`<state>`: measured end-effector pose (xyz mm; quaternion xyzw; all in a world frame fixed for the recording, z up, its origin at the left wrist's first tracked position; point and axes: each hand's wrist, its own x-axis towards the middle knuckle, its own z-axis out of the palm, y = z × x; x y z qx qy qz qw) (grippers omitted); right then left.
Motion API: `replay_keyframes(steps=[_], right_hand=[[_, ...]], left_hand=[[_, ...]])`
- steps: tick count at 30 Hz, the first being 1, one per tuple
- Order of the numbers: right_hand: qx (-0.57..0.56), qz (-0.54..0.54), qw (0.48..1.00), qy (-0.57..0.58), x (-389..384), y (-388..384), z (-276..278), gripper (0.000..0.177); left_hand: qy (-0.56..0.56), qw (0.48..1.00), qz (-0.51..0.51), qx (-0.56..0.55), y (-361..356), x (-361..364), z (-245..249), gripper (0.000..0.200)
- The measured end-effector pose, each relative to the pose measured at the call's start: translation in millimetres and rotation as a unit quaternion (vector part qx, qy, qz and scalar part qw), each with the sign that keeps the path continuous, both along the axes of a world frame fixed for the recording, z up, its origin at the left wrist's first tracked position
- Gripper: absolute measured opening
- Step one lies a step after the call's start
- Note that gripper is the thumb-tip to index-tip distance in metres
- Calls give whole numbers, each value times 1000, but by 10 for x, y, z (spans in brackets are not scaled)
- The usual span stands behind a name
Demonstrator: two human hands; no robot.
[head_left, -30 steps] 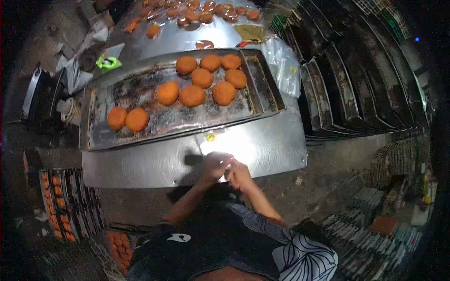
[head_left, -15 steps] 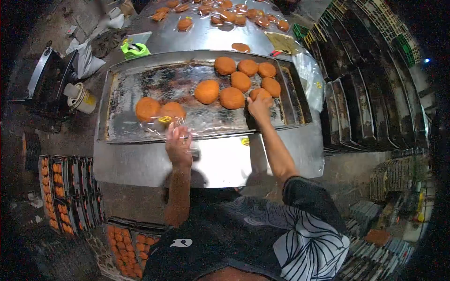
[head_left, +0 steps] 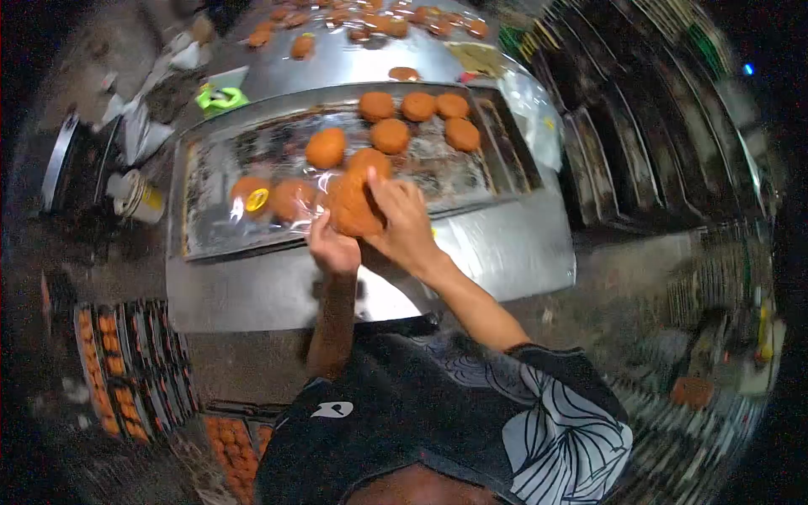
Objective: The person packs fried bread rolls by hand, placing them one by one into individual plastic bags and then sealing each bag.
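Observation:
Over the front edge of a metal tray (head_left: 220, 244), my right hand (head_left: 406, 225) grips round orange-brown buns (head_left: 360, 200), thumb on top. Beside it, my left hand (head_left: 334, 246) is closed on the edge of a clear plastic bag (head_left: 321, 187) near those buns. Left of my hands, the bag covers buns (head_left: 290, 200), with a yellow label (head_left: 257, 199) showing. A loose bun (head_left: 326, 148) lies behind my hands, and several more buns (head_left: 390, 135) rest at the tray's right part. How far the held buns are inside the bag is blurred.
The tray stands on a metal table (head_left: 522, 252). Bagged buns (head_left: 387, 25) lie at its far end, near a green tape dispenser (head_left: 220, 99). Stacked dark trays (head_left: 623, 160) stand at the right, a bucket (head_left: 139, 198) at the left, and racks of buns (head_left: 109, 370) at the lower left.
My right hand has moved left from the tray's right side, taking buns to the bag. My left hand has shifted slightly right. The camera view has also shifted.

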<state>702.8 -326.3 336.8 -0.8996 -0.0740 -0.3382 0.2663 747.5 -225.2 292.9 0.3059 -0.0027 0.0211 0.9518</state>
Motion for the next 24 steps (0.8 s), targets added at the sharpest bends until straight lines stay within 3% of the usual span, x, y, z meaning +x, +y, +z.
replay_keyframes(steps=[1, 3, 4, 5, 7, 9, 11, 12, 13, 15, 16, 17, 18, 19, 20, 21, 23, 24], right_hand=[[1, -20, 1000, 2, -120, -72, -18, 81], [83, 7, 996, -16, -299, -176, -67, 82], [34, 5, 998, -53, -425, -235, -87, 87], [34, 3, 998, -61, -420, -268, -51, 87], [102, -83, 990, -56, -449, -299, 5, 93], [91, -109, 986, -82, -444, -339, -31, 96], [96, -117, 987, -61, -537, -332, -102, 96], [57, -122, 990, -32, -649, -329, -183, 97], [59, -120, 990, -36, -654, -340, -236, 97], [125, -134, 983, -24, -668, -327, -154, 97], [118, -133, 984, 29, -617, -334, -127, 99], [119, -131, 984, 32, -644, -337, -137, 99], [184, -51, 981, 28, -630, -345, -144, 99], [246, 30, 969, 21, -594, -339, -146, 99], [429, 94, 898, 38, -714, -309, -181, 99], [341, -9, 938, 54, -820, -370, -238, 93], [205, -33, 976, 74, -731, -609, -465, 74], [236, 6, 946, 224, -709, -740, -420, 56]], left_hand=[[-8, 1000, -26, -3, -107, -86, 178, 58], [33, 963, -256, -78, -68, -167, 293, 54], [-66, 965, -252, -4, -159, -261, 406, 50], [-74, 964, -254, -2, -266, -288, 340, 50], [-2, 967, -251, -44, -455, -385, 86, 49], [-6, 976, -217, 4, -545, -448, 106, 48], [17, 942, -335, -15, -479, -356, 90, 50], [47, 943, -327, -26, -415, -350, 147, 50], [16, 972, -224, 62, -464, -459, 203, 49], [-31, 975, -210, 70, -579, -639, 142, 47], [-28, 974, -211, 73, -590, -662, 81, 47], [31, 972, -232, -34, -610, -663, 64, 45], [82, 955, -249, -142, -618, -630, 74, 44], [77, 965, -236, -80, -544, -608, 117, 41], [115, 958, -255, -63, -481, -586, 42, 40], [152, 949, -271, -49, -426, -586, -107, 40], [94, 916, -380, -94, -382, -771, -414, 31], [72, 901, -415, -104, -374, -872, -574, 29]])
